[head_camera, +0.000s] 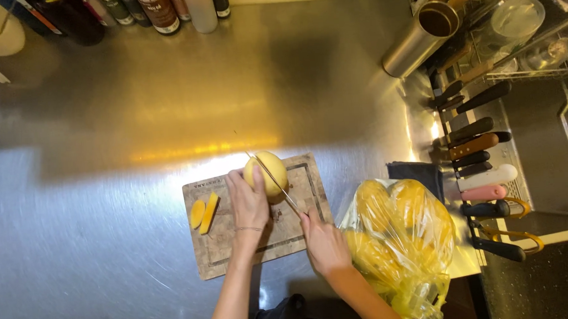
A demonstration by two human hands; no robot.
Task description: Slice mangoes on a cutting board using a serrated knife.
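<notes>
Round yellow fruit (266,173), whole, at 12 o'clock edge of cutting board (262,238). Thin knife (275,182) lies diagonally across it, blade on its right side.

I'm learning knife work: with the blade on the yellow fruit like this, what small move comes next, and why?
Probably draw the knife down through the fruit. The blade already lies across its top, the left hand steadies it on the cutting board, and the right hand grips the handle. Two cut slices lie beside it.

counter (104,188): brushed shiny steel | cutting board (237,252): matt wood | bag (426,281): glossy clear plastic
</notes>
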